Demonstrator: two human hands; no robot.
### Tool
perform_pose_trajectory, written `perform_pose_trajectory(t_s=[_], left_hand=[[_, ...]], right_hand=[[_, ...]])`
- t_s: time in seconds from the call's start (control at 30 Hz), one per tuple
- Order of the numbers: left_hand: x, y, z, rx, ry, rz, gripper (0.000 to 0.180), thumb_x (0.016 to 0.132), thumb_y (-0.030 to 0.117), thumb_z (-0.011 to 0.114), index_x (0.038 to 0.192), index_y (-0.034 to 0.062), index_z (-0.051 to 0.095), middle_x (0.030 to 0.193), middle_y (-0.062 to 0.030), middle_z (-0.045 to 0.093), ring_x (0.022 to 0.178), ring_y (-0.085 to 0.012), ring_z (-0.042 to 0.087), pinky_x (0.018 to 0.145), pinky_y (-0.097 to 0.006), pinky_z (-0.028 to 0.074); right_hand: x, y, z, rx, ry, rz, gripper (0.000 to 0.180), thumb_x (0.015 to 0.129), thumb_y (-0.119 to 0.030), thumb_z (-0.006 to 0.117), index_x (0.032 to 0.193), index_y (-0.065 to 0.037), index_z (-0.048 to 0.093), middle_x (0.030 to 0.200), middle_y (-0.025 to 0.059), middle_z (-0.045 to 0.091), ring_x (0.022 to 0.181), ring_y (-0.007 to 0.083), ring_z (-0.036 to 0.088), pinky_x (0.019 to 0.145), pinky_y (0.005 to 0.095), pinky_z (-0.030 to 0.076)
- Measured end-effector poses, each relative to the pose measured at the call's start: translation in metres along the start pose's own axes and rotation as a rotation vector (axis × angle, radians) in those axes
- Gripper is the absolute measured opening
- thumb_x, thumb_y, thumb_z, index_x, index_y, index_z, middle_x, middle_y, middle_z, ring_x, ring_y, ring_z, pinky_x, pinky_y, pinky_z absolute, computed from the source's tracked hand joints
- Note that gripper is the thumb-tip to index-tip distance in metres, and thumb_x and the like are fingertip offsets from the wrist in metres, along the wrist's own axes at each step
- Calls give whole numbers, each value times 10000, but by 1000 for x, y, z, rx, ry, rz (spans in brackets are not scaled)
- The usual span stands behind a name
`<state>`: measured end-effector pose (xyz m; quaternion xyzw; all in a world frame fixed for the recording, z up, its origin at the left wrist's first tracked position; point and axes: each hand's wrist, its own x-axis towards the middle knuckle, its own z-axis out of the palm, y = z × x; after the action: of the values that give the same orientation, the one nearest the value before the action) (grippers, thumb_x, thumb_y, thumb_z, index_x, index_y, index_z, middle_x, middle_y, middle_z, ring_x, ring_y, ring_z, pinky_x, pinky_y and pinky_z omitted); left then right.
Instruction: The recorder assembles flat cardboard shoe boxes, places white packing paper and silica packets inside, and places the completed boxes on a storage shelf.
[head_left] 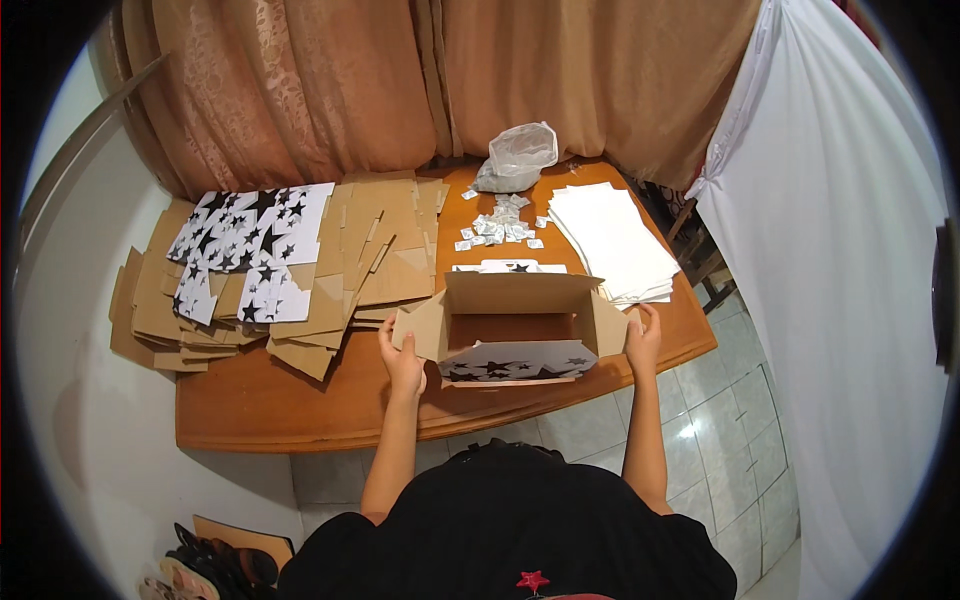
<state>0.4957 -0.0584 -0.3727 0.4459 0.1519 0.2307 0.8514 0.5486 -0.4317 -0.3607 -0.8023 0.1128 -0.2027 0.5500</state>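
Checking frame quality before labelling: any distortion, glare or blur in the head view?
Head view: strong fisheye, black corners, the table edge bows. Lighting even and warm; mild glare on the floor tiles. Centre sharp: the open cardboard box, left hand and right hand are crisp. The small white packets are too tiny to resolve.

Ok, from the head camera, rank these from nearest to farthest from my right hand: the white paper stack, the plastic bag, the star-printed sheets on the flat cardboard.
1. White paper stack: just beyond the right hand, right side of the table.
2. Plastic bag: far edge, by the curtain.
3. Star-printed sheets: far left, atop the flat cardboard.
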Motion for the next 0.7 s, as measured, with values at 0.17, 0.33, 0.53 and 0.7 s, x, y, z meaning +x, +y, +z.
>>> perform_pose_trajectory(t_s=[0.17, 0.33, 0.53, 0.7], left_hand=[[-3, -28, -1, 685, 259, 448, 479, 775, -129, 461, 1200, 90, 430, 1221, -186, 440, 1124, -285, 462, 924, -327, 388], [-28, -4, 30, 1386, 149, 536, 351, 806, 39, 536, 1156, 49, 554, 1277, -215, 415, 1241, -340, 350, 1021, -530, 160], [-22, 3, 43, 1619, -230, 12, 868, 740, 663, 493, 1291, -5, 432, 1425, -268, 195, 1366, -343, 86, 956, -646, -138], [-9, -16, 25, 1434, -424, -176, 1291, 511, 701, 681, 1417, 10, 75, 1450, -280, -51, 1364, -351, -93, 1020, -590, -65]], right_hand=[[25, 19, 5, 107, -133, 74, 237, 816, -42, 493, 1036, -13, 575, 895, 133, 621, 622, 169, 590, 573, 291, 475], [37, 64, 3, -303, -137, -197, 219, 819, -130, 536, 988, -21, 624, 956, 190, 598, 784, 292, 588, 724, 356, 477], [9, -18, 22, -841, -171, -199, 500, 755, -383, 617, 1050, 20, 604, 1063, 221, 502, 934, 367, 495, 851, 433, 408], [30, 22, 34, -666, -374, -175, 582, 730, -313, 644, 1181, 25, 499, 1026, 258, 547, 936, 390, 536, 820, 443, 435]])
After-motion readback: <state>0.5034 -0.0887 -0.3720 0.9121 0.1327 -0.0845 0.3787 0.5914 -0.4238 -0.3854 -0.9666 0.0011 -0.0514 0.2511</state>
